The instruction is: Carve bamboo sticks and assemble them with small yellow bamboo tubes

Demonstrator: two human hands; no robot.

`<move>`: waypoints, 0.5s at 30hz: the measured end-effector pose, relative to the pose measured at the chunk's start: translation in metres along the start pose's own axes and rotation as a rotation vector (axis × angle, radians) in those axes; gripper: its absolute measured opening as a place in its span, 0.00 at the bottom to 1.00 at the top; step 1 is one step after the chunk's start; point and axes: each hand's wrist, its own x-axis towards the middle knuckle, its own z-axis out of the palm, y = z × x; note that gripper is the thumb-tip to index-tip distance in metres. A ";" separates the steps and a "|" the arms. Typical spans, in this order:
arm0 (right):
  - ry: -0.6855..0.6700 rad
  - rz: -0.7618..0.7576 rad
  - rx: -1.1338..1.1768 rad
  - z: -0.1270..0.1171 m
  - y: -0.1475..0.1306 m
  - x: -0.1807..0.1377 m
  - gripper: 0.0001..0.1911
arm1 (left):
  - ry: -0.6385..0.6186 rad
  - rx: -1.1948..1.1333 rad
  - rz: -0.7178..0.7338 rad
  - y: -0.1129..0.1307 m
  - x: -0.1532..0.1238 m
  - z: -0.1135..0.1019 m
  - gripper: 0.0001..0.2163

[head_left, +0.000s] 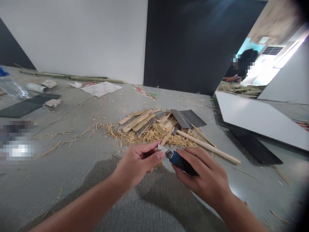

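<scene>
My left hand (142, 161) is closed in a pinch on a thin bamboo strip (167, 137), which points up and away from me. In my right hand (205, 170) is a utility knife (180, 161) with a blue and black handle. Its bare blade meets the strip close to my left thumb; whether it is cutting in, I cannot tell. Just beyond both hands lies a heap of curled shavings (120, 135) with several flat bamboo pieces (138, 120) on top. A round pale stick (212, 146) rests at the heap's right side.
A black phone-like slab (256, 145) and a white panel (260, 116) lie to the right. Dark bent sheets (189, 118) sit on the heap. Leftward are a plastic bottle (13, 85), a dark board (29, 104) and paper (101, 89). Another person (243, 64) appears at the upper right.
</scene>
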 end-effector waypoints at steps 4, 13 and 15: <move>0.012 0.007 -0.023 0.000 -0.001 0.001 0.18 | 0.054 0.075 0.017 -0.001 0.002 0.000 0.19; 0.012 0.012 -0.025 0.003 -0.003 -0.001 0.17 | 0.176 0.206 0.035 0.000 0.002 0.002 0.19; 0.017 0.015 -0.029 0.004 -0.003 -0.001 0.17 | 0.194 0.222 0.045 0.000 0.002 0.002 0.19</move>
